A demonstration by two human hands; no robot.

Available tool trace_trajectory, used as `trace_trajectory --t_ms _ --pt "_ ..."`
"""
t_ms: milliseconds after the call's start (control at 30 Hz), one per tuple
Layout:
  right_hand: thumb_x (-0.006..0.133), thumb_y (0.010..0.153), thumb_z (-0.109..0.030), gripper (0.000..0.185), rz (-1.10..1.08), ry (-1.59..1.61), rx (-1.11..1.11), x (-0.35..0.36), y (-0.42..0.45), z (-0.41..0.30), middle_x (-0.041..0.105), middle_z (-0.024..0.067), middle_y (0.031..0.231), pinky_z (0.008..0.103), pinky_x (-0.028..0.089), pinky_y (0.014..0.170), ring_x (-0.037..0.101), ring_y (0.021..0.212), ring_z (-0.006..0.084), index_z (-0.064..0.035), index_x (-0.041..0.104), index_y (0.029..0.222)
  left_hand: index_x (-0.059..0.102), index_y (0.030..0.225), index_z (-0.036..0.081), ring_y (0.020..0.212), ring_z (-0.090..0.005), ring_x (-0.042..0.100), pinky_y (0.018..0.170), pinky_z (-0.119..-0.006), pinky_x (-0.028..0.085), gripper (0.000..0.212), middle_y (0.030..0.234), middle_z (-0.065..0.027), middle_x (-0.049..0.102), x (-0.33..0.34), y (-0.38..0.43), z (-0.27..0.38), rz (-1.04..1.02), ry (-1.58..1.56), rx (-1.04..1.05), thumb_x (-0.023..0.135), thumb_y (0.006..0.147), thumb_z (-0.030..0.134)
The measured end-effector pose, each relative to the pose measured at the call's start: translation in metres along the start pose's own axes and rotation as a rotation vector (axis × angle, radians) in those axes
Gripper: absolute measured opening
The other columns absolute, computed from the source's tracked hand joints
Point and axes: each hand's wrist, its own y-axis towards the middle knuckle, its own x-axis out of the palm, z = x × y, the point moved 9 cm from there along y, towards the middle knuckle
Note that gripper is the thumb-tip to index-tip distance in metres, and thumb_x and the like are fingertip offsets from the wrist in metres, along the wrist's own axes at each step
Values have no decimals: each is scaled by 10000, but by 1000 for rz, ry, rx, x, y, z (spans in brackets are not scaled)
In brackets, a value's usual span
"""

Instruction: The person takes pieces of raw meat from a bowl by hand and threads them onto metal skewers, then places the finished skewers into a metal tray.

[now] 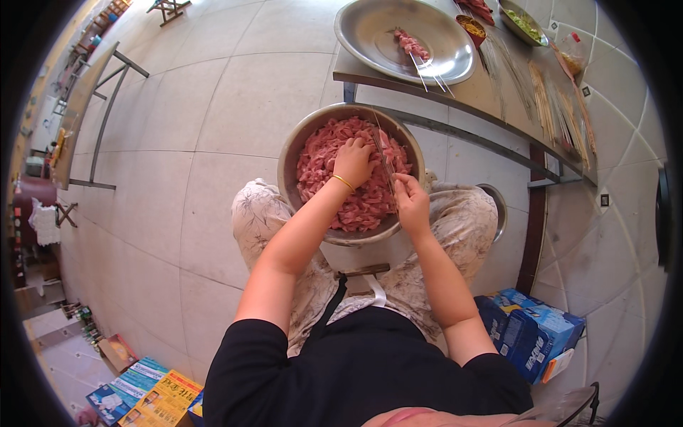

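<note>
A wide metal bowl heaped with raw sliced meat stands between my knees. My left hand, with a yellow bangle at the wrist, rests on the meat with its fingers partly in it; whether they grip a piece is hidden. My right hand holds several thin metal skewers between thumb and fingers at the bowl's right side. The skewers slant across the meat towards the far rim. Beyond, a large steel basin holds a few skewers threaded with meat.
The low table ahead and to the right bears the basin, loose metal skewers, wooden sticks, a red cup and a dish of green vegetables. Blue cartons stand at my right. Another table is at far left.
</note>
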Motion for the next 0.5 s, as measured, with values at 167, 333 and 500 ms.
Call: trace_trajectory --t_ms 167,333,500 --pt "500 942 -88 169 10 -1 -5 -6 1 3 487 -45 676 192 313 477 390 559 20 20 576 1047 648 871 67 957 -324 535 828 -422 450 265 960 -109 600 7 5 -4 -61 10 -30 717 678 235" --pt "501 942 -88 169 5 49 15 -5 1 3 473 -49 667 193 312 482 384 563 19 12 577 1054 644 955 45 891 -272 615 775 -332 496 257 1001 -119 637 -5 9 -30 -196 -330 -236 719 760 194" --pt "505 938 -86 179 -47 35 29 7 -3 -8 469 -51 663 191 312 495 381 566 21 13 579 1067 558 1066 -21 918 -164 634 780 -264 521 282 977 -105 648 -19 -4 -63 -73 -1299 -673 590 916 217"
